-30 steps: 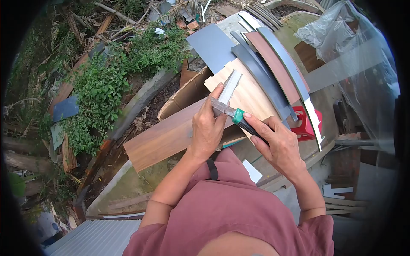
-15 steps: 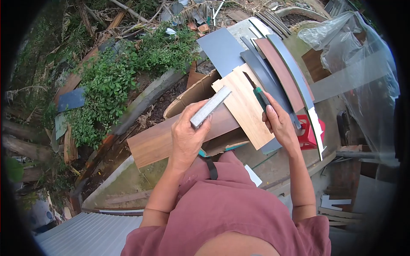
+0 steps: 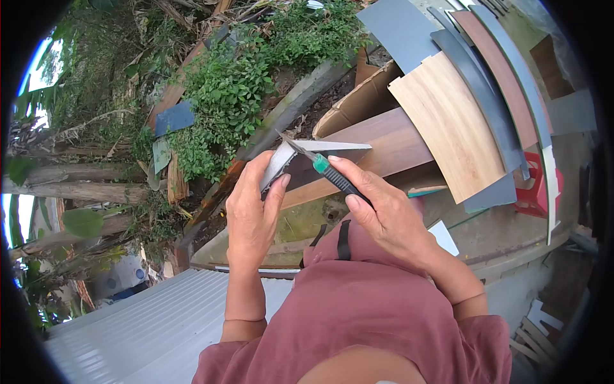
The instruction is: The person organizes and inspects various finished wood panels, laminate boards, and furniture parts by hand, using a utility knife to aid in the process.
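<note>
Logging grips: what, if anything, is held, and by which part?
Right hand: green-and-black knife, by its handle. Left hand: grey angular piece, by its lower end.

Place: a messy yard, outdoors
Plants: a leafy green bush [image 3: 220,105]
Wood: rough logs [image 3: 77,191], a tan board [image 3: 451,125]

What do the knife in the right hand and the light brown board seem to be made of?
The knife: its blade looks like metal, thin and grey; its handle probably plastic or rubber, green with ribbed black. The light brown board: wood or wood-look laminate with a matt finish, judging by its streaked grain.
</note>
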`<action>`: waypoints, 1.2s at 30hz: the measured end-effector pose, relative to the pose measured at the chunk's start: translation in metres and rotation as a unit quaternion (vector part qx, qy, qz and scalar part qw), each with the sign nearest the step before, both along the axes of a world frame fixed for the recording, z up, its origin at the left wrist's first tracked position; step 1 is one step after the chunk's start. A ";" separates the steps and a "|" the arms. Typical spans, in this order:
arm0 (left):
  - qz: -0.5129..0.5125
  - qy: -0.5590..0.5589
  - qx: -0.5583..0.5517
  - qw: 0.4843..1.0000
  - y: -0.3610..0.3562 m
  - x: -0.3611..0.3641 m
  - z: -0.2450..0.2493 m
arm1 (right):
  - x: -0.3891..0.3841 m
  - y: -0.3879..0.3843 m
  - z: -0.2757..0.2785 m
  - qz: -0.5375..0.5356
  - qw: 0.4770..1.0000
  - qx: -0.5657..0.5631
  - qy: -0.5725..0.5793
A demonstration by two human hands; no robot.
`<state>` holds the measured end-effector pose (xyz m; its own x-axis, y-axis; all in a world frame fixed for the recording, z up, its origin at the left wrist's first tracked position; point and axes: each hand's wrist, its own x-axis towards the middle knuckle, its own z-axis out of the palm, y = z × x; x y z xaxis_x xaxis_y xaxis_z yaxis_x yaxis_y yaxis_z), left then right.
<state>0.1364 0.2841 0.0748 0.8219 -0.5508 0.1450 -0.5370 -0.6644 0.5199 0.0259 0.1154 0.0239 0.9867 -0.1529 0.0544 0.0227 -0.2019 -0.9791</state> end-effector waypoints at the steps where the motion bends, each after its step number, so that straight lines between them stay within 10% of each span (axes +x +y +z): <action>1: 0.022 0.025 0.004 0.999 -0.001 -0.002 -0.002 | 0.000 0.001 -0.003 0.002 0.999 -0.035 -0.014; 9: 0.016 0.027 -0.004 1.000 -0.007 -0.002 -0.006 | -0.003 -0.008 -0.060 -0.031 0.999 -0.010 0.022; 27: 0.039 0.041 -0.002 0.998 0.002 0.016 -0.014 | 0.006 -0.036 -0.375 -0.090 0.974 0.037 0.207; 36: 0.113 0.070 -0.047 0.990 0.005 0.014 -0.016 | 0.016 -0.045 -0.399 -0.067 0.982 -0.022 0.178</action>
<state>0.1502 0.2895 0.0593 0.9383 -0.3400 0.0625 -0.2981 -0.7042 0.6444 0.0419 0.0704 -0.3747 0.9159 -0.2869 -0.2808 -0.3487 -0.2216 -0.9107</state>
